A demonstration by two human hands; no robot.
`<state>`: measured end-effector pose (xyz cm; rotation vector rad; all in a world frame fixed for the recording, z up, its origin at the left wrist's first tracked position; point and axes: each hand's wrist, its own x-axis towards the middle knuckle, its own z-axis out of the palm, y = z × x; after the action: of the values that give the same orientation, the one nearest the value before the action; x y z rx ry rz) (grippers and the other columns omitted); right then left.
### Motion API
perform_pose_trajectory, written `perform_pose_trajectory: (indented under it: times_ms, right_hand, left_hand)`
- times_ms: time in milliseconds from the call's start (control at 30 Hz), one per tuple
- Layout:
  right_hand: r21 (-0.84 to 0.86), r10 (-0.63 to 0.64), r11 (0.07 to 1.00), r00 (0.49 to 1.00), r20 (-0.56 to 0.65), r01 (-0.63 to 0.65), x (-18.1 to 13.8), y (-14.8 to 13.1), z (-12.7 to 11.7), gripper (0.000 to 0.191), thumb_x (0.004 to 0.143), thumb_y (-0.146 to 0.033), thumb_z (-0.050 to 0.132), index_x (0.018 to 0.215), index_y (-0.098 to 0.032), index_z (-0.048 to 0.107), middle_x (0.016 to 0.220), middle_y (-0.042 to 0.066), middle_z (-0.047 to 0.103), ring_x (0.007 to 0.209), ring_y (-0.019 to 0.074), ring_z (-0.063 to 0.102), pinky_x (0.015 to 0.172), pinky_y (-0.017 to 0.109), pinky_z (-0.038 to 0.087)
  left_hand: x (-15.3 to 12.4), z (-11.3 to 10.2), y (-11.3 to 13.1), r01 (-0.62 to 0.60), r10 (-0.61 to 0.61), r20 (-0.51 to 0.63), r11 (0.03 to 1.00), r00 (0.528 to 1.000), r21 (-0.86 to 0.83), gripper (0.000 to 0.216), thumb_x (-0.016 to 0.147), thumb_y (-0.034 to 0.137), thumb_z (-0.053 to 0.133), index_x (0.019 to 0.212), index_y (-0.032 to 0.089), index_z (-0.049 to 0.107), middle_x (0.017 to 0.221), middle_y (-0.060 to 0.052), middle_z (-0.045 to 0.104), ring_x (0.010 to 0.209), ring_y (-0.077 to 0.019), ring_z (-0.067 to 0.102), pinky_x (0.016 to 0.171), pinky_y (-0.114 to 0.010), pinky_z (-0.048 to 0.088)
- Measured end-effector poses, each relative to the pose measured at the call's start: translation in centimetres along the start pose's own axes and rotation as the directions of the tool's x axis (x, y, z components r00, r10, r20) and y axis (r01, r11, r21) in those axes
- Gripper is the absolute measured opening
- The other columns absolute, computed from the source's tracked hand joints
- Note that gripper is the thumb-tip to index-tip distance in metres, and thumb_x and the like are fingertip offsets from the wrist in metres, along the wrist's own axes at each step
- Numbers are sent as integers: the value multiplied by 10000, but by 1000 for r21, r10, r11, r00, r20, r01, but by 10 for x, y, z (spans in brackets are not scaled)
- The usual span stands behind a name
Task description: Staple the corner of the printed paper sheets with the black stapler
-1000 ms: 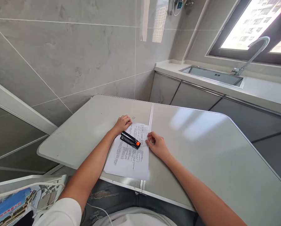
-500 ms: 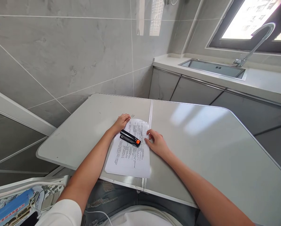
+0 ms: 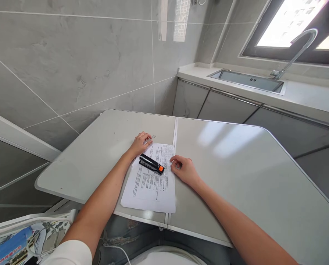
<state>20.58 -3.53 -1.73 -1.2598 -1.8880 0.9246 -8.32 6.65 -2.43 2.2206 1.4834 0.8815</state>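
Note:
Printed paper [image 3: 153, 198] lies on the white table, with a black stapler [image 3: 151, 163] with an orange patch resting across it. My left hand [image 3: 140, 143] is at the paper's far left corner, fingers bent and apart from the thumb, holding nothing I can see. Just past its fingertips are small thin metal pieces [image 3: 154, 136] that look like staples. Beside the paper's right edge rests my right hand [image 3: 185, 169], its fingers loosely curled with a gap to the thumb. Neither hand grips the stapler.
The folding table [image 3: 222, 191] has a seam down its middle, by the paper's right edge. Behind it stand a tiled wall, a counter with a sink [image 3: 249, 79] and a tap [image 3: 296, 55]. At lower left, a white rack [image 3: 29, 221] holds cables and printed packaging.
The paper's far edge, curved up before, now lies flatter. My left fingers have come off it and spread slightly. My right fingers have drawn back a little. The view has shifted slightly.

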Motion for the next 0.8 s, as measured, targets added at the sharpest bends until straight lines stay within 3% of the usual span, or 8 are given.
perform_pose_trajectory:
  times_ms: [233, 400, 567, 667, 800]
  right_hand:
    - [23, 128, 992, 991, -28, -127, -4, -2, -4, 157, 668, -176, 561, 799, -227, 631, 593, -74, 540, 582, 124, 460, 619, 261, 405]
    - [-45, 206, 977, 977, -63, -209, -6, -6, -9, 180, 654, -179, 555, 818, -239, 598, 556, -84, 472, 559, 138, 457, 565, 265, 360]
    - [-91, 231, 968, 972, -35, -233, -5, -9, -13, 119, 663, -180, 571, 766, -238, 559, 557, -66, 486, 557, 143, 459, 546, 267, 337]
    - [-147, 239, 958, 969, -67, -246, -6, -10, -13, 109, 718, -213, 584, 810, -240, 531, 625, -51, 536, 604, 153, 491, 571, 274, 346]
    - [-253, 201, 939, 969, -142, -232, -11, -11, -11, 171, 824, -305, 589, 961, -241, 510, 868, 13, 617, 825, 209, 571, 672, 299, 405]
  left_hand:
    - [-1, -2, 5, -29, 29, 52, 1000, 998, 7, 168, 994, 357, 583, 1005, 225, 687, 1039, -58, 614, 1033, -226, 591, 987, -407, 468]
    - [-2, -4, 7, -65, 57, 103, 995, 993, 70, 184, 1007, 350, 566, 1015, 226, 702, 1057, -63, 621, 1048, -231, 587, 997, -409, 454]
    - [-5, 0, 19, -167, 135, 191, 972, 972, 163, 192, 1013, 322, 559, 1147, 251, 677, 1159, -75, 650, 1110, -260, 589, 1020, -440, 429]
    - [-6, 6, 23, -188, 160, 164, 967, 973, 172, 256, 1007, 323, 578, 1246, 267, 649, 1240, -83, 645, 1178, -275, 574, 1042, -446, 429]
    - [-5, 15, 22, -177, 138, 194, 964, 971, 198, 318, 1010, 340, 579, 1317, 268, 623, 1294, -88, 643, 1219, -289, 561, 1041, -455, 441]
